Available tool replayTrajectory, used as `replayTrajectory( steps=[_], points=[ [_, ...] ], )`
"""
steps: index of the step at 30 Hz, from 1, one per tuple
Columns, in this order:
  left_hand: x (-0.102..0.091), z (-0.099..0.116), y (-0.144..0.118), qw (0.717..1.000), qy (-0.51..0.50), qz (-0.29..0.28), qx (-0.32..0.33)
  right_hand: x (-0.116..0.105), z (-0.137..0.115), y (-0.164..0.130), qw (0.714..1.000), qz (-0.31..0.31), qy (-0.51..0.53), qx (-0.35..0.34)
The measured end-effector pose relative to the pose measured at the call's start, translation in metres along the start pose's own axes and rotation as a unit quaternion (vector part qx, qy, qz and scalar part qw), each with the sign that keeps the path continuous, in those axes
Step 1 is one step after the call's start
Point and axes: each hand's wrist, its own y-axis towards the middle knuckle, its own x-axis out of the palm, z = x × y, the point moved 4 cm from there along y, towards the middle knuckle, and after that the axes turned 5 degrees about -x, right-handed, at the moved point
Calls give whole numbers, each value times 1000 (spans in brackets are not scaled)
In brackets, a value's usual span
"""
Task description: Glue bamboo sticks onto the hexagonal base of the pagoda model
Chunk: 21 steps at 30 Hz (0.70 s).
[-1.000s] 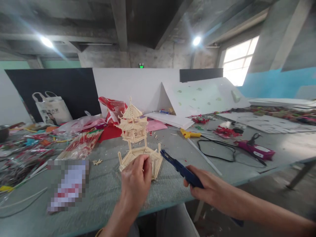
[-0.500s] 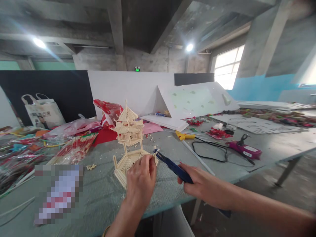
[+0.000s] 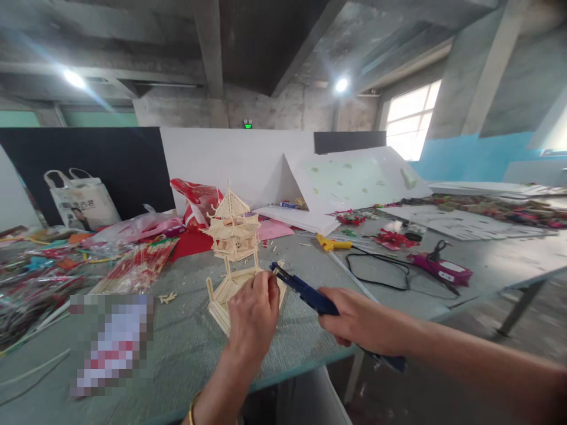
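Observation:
A pagoda model (image 3: 234, 236) built of pale wooden sticks stands on the table, its wide base partly hidden behind my left hand (image 3: 253, 307). The fingers of that hand are pinched together at the base's front right; what they hold is hidden. My right hand (image 3: 349, 316) is closed around a dark blue hand cutter (image 3: 305, 292). The cutter's narrow jaw points up and left, its tip right beside my left fingertips. A second handle part of the cutter shows below my right wrist.
Short stick pieces (image 3: 167, 298) lie left of the model. A yellow glue gun (image 3: 334, 243) with a black cord lies behind my right hand, and a purple device (image 3: 440, 270) is farther right. Wrapped stick bundles (image 3: 137, 262) crowd the left. The table's front edge (image 3: 305, 367) runs below my hands.
The cutter's tip has shifted slightly left and up, closer to my left fingertips, and its lower handle has swung up toward my right hand. My left hand keeps its pinch by the base.

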Motion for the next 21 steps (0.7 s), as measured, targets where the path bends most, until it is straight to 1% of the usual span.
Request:
replayTrajectory(
  steps=[4,9,15,21],
  points=[
    [-1,0,3,1000,16,17,8,0,-1,1,999,-13,28,25],
    [-4,-1,5,999,26,35,13,-2,-5,3,998,-30,46,36],
    [-2,-1,7,998,43,33,18,-4,-4,5,997,-35,51,39],
    [-1,1,12,996,84,5,19,-8,-1,6,997,-39,45,38]
  ],
)
